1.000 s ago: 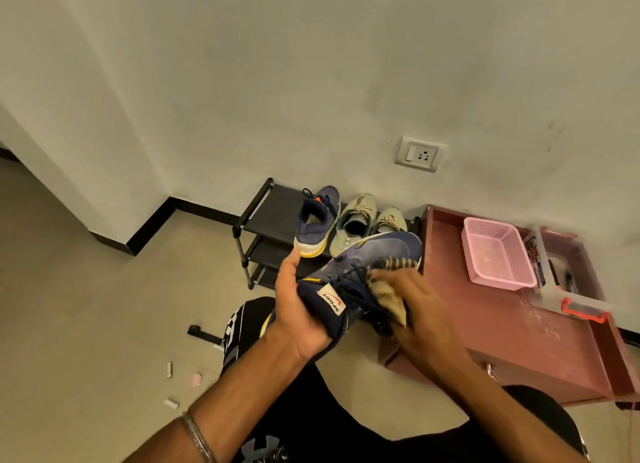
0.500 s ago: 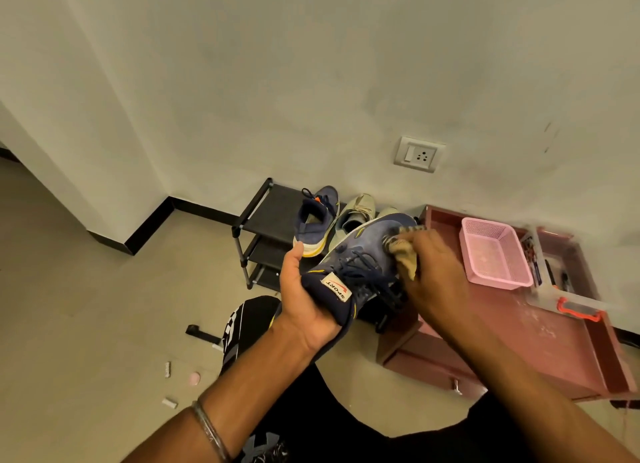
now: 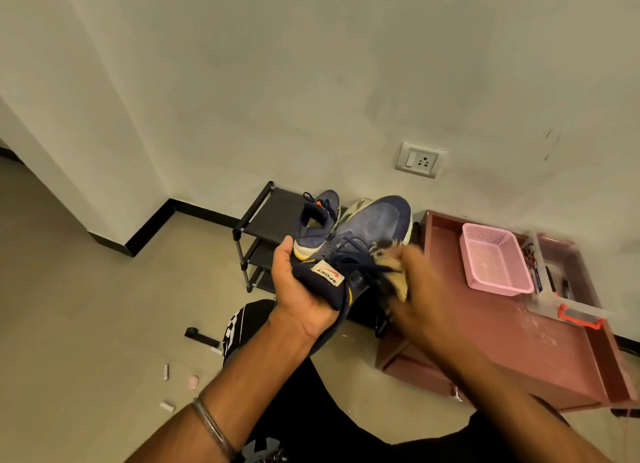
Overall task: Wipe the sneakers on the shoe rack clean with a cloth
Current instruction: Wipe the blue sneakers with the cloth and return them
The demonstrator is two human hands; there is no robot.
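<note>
**Navy sneaker held up and met by the cloth**

The navy-blue fabric sneaker [image 3: 367,234] with a white "SPORT" tongue label, dark laces and a pale sole edge was dusty and greyish across the toe. It was held in the air in front of the black metal-framed shoe rack [image 3: 266,216], its toe pointing toward 1 o'clock. The left hand [image 3: 298,289] gripped the heel end, fingers curled under the collar and thumb raised at 11 o'clock, forearm rising from 7 o'clock with a thin metal bangle [image 3: 211,428] on the wrist. The right hand [image 3: 415,289], blurred, pinched a crumpled tan cloth [image 3: 391,272] against the laces. On the rack's top shelf stood a matching navy sneaker with a yellow sole [image 3: 317,223], a beige shoe [image 3: 356,206] just beside it at 3 o'clock.
</note>
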